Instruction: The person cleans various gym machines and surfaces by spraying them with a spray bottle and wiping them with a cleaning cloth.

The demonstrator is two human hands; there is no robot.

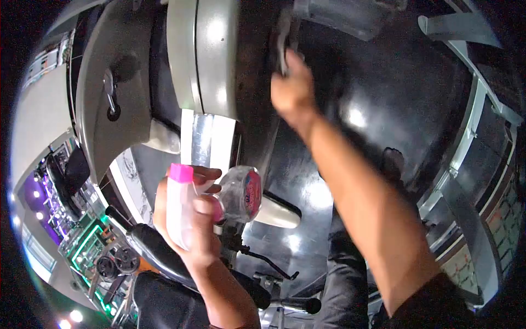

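Observation:
In my left hand [192, 219] is a spray bottle with a white and pink spray head [181, 189]. Its clear body [236, 192] bears a pink and blue label and lies sideways, pointing right. My fingers wrap round the spray head. My right hand [295, 90] is stretched forward at the dark side of a grey exercise machine [211, 60]. Its fingers are curled and blurred by motion. Something dark and greyish [283, 44] shows at the fingertips, too smeared to name.
A black padded seat [164, 299] and a dark tube with a black grip [298, 305] are close below. A grey panel with a small lever [111, 90] stands at left. Weight plates [116, 262] show at lower left. Metal framework [474, 120] runs along the right.

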